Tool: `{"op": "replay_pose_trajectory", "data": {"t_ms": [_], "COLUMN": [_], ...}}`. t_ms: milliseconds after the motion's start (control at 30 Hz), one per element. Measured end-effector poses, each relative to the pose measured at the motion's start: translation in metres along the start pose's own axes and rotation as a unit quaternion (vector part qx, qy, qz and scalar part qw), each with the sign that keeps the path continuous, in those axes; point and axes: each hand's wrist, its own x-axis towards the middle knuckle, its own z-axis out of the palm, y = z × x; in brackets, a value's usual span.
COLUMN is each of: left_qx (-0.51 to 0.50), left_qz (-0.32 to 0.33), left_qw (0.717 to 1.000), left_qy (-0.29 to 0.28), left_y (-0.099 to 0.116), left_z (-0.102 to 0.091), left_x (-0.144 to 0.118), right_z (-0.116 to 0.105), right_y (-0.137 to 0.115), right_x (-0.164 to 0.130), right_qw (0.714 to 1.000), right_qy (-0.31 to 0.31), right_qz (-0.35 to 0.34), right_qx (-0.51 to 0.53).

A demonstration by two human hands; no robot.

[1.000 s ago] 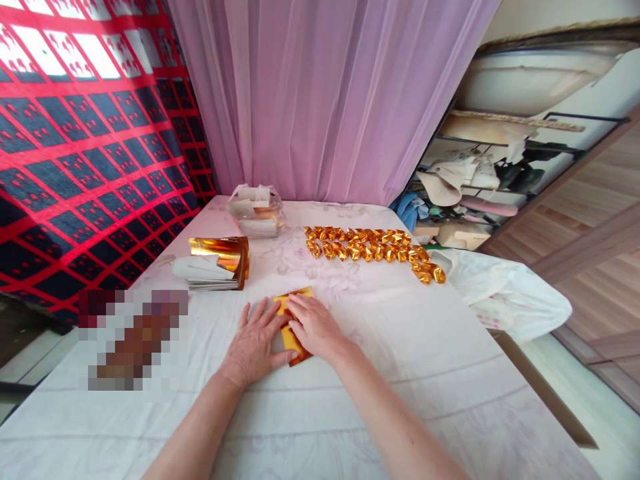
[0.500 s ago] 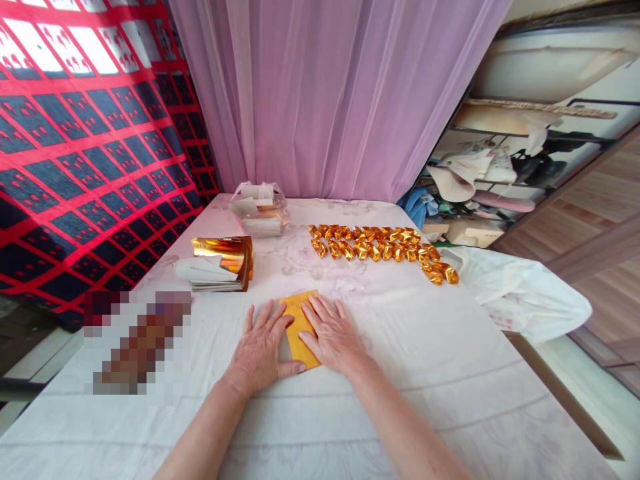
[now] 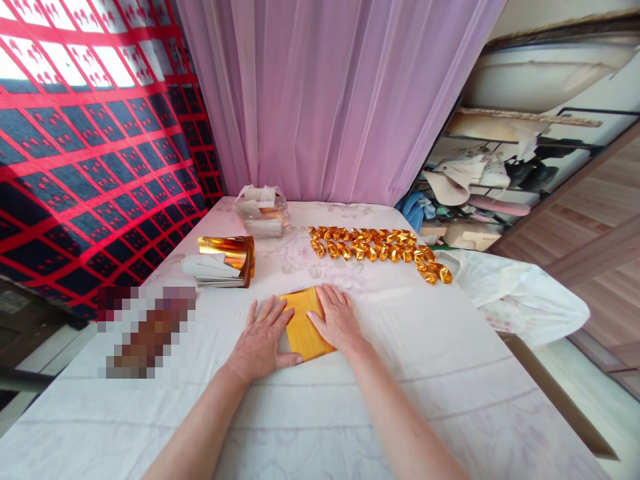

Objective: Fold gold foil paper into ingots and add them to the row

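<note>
A gold paper sheet (image 3: 304, 327) lies flat on the white table cover (image 3: 400, 373) right in front of me. My left hand (image 3: 263, 341) rests palm down on its left edge, fingers spread. My right hand (image 3: 337, 320) presses flat on its right edge. The sheet shows between the two hands. Neither hand grips anything.
A stack of gold and white sheets (image 3: 223, 262) lies to the left. Behind it sits a clear plastic bag of paper (image 3: 260, 210). Several folded gold pieces (image 3: 380, 250) lie in rows at the back right. A white plastic bag (image 3: 520, 297) hangs off the right edge. A blurred patch (image 3: 150, 330) lies at left.
My hands have slid apart over the gold sheet, leaving more of it showing. It now lies flattened; one second ago it was still partly folded under my fingers.
</note>
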Motion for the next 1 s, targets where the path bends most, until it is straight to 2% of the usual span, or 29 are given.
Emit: {"op": "replay_pose_trajectory", "data": {"t_ms": [200,400,533,700,867,933,1000], "left_qx": [-0.009,-0.006,-0.003,-0.003,-0.021,-0.033,-0.048], "left_qz": [0.001,0.002,-0.001,0.000,-0.009,-0.017,-0.033], "left_qw": [1.000,1.000,1.000,1.000,0.997,0.996,0.992], "left_qy": [-0.006,-0.002,-0.011,0.031,0.071,0.086,0.110], "left_y": [-0.001,-0.001,-0.001,0.000,-0.001,-0.002,-0.002], "left_z": [0.001,0.001,0.000,0.001,0.000,0.000,0.000], "left_x": [0.000,0.000,-0.001,-0.002,-0.002,-0.003,-0.004], "right_z": [0.004,0.004,0.005,0.007,-0.011,-0.025,-0.037], "right_y": [0.015,0.020,0.019,0.024,0.029,0.024,0.015], "right_x": [0.020,0.034,0.033,0.033,0.044,0.045,0.041], "right_qw": [0.995,0.986,0.961,0.933,0.900,0.889,0.877], "right_qy": [0.045,0.050,0.084,0.131,0.208,0.241,0.289], "right_qz": [0.006,0.038,0.053,0.096,0.134,0.128,0.086], "right_qx": [0.083,0.156,0.258,0.320,0.360,0.368,0.375]}}
